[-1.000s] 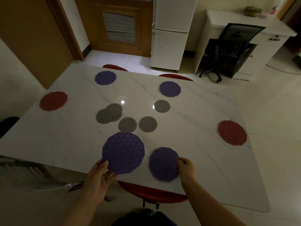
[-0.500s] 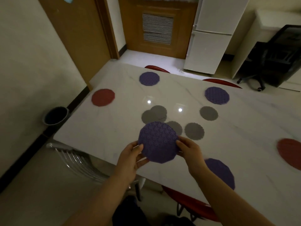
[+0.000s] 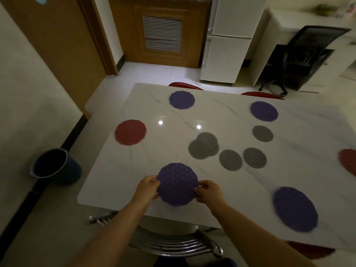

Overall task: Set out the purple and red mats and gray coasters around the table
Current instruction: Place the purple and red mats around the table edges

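Both hands hold one round purple mat [image 3: 177,184] over the near left part of the white marble table [image 3: 146,157]. My left hand [image 3: 147,186] pinches its left rim and my right hand [image 3: 209,191] pinches its right rim. Another purple mat [image 3: 295,208] lies flat at the near right. Two more purple mats [image 3: 182,99] [image 3: 264,111] lie along the far edge. A red mat [image 3: 130,132] sits at the left side, and a second red mat [image 3: 348,160] is cut off at the right. Several gray coasters [image 3: 231,159] cluster mid-table, two of them overlapping [image 3: 200,149].
A chrome chair back [image 3: 173,241] stands right below my arms at the near edge. Red chair seats [image 3: 185,86] are tucked in at the far side. A dark bin [image 3: 55,166] stands on the floor left of the table. A fridge [image 3: 229,39] and office chair [image 3: 306,56] stand beyond.
I have carried the purple mat leftward along the near edge with both hands. The view has shifted left, so the other near purple mat now lies far to my right.
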The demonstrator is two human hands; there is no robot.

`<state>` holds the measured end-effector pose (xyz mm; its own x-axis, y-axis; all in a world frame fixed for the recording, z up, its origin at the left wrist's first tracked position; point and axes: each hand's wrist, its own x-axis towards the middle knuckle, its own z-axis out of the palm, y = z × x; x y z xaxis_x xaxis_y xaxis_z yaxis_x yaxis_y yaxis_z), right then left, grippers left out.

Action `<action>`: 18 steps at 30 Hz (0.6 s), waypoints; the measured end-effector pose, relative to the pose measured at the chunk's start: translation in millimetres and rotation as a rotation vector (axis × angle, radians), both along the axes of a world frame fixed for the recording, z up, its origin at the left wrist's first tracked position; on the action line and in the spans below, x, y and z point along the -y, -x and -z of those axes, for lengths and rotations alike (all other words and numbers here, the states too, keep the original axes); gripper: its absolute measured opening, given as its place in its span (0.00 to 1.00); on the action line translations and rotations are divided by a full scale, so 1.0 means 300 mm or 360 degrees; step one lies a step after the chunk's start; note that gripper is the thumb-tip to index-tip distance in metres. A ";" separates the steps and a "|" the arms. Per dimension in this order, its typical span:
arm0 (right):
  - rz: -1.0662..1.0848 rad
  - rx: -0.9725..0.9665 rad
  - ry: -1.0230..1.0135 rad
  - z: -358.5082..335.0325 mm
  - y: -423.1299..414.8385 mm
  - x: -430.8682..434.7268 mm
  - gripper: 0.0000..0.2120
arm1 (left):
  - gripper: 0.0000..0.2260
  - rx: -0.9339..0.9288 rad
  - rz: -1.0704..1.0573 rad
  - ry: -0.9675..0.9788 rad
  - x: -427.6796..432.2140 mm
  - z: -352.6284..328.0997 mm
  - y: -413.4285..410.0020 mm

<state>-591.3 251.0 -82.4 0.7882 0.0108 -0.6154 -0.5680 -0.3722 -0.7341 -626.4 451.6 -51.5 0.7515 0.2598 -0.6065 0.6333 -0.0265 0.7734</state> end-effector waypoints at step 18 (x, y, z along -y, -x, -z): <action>-0.0117 -0.0267 0.0328 0.099 0.028 -0.146 0.19 | 0.20 -0.0212 0.0329 -0.0314 -0.101 0.213 -0.019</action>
<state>-599.7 294.8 -112.0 0.6766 -0.0750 -0.7325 -0.6414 -0.5486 -0.5363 -620.6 481.8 -115.5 0.7178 0.2322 -0.6564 0.6944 -0.3065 0.6510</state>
